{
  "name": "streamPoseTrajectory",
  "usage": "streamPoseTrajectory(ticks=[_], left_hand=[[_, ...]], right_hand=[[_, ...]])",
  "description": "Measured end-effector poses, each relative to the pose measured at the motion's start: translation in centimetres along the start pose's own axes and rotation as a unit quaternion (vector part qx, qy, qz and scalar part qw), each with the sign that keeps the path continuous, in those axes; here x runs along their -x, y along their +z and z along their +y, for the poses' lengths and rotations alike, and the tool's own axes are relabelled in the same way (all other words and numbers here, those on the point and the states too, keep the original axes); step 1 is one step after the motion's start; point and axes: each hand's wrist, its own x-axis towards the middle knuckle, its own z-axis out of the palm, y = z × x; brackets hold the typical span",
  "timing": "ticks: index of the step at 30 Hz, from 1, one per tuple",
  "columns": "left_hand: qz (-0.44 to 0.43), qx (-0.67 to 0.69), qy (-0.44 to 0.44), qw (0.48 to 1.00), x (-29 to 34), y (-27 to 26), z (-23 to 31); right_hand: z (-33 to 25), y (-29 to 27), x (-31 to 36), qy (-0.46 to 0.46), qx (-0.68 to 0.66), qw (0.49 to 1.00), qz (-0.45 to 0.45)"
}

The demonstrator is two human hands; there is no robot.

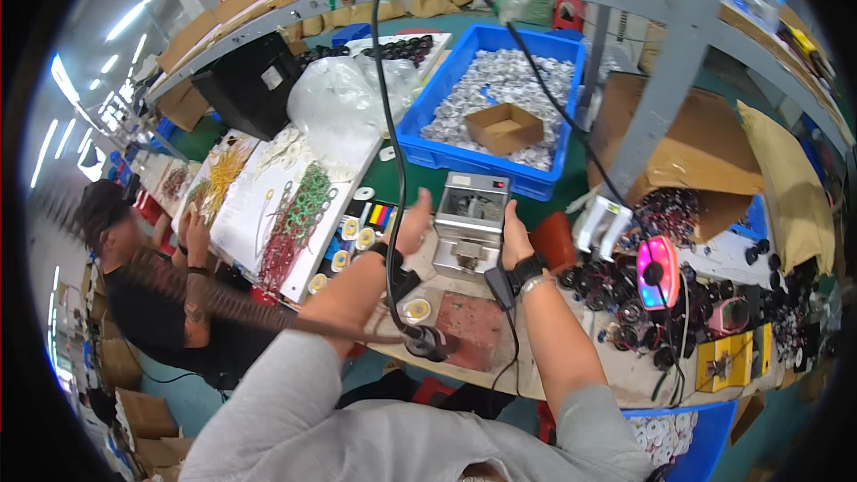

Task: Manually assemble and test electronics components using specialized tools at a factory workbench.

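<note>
A silver metal bench machine [471, 225] stands on the worktable in front of me, with a clear window in its upper part and a small metal fixture low on its front. Just left of it, my left hand [412, 225] is held up with fingers stretched out and nothing in it. My right hand [515, 239] lies along the machine's right side, its fingers straight and holding nothing; whether it touches the casing I cannot tell. Both wrists wear dark bands. Near my left forearm lies a round white-and-yellow part [416, 310] beside a worn reddish mat [466, 332].
Behind the machine sits a blue crate [561, 180] of small whitish parts, with a cardboard tray [505, 131]. A black cable [399, 170] hangs before me. Black round parts [616, 295] and a lit pink-blue device [656, 272] lie right. At left, a co-worker [147, 259] handles wires.
</note>
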Motion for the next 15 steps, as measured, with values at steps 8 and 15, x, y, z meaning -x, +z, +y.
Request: streamPoseTrajectory(ticks=[8, 15], left_hand=[[0.005, 0.163, 0.05, 0.985, 3.8, 1.5, 0.5], [-0.024, 0.366, 0.046, 0.929, 4.7, -1.7, -4.4]], right_hand=[[1.9, 1.9, -2.1, -0.107, -0.052, 0.97, -0.214], [1.2, 5.7, 0.1, -0.099, 0.024, 0.95, -0.294]])
